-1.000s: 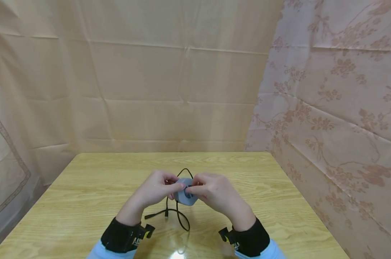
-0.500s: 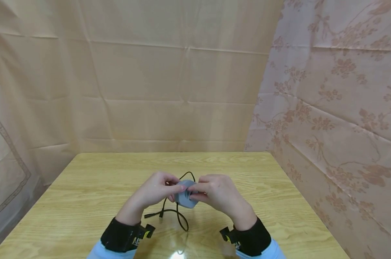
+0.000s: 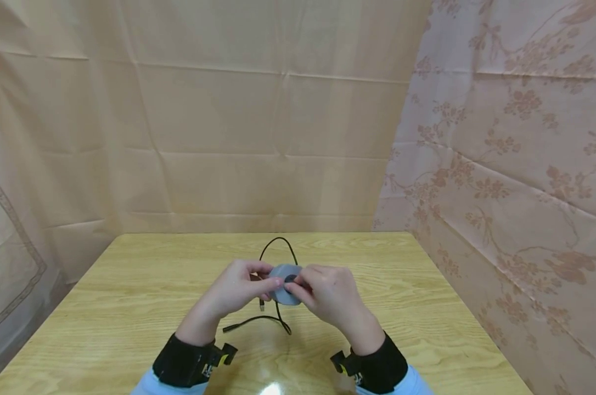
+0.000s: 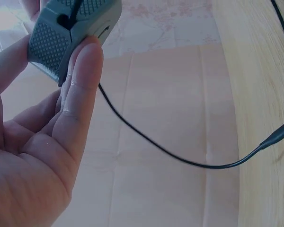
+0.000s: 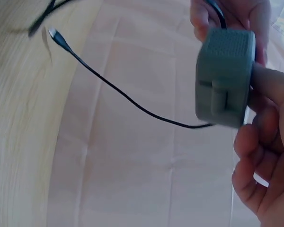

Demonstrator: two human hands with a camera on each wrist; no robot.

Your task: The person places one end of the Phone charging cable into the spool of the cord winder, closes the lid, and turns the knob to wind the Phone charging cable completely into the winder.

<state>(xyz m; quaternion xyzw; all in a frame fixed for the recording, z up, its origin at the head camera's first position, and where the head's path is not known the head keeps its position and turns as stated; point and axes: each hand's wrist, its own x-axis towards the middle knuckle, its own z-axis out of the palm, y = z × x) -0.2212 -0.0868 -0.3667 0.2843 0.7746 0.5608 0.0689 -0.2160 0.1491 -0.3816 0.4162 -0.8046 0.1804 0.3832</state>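
Just one grey cable reel (image 3: 285, 284), two hands.

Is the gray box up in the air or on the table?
In the air: both hands hold the box above the table.

One grey cable reel (image 3: 284, 284), held above the wooden table (image 3: 130, 307). One black cable (image 3: 258, 321), trailing from the reel onto the table. Two hands: left hand (image 3: 236, 288), right hand (image 3: 327, 293), both at the reel.
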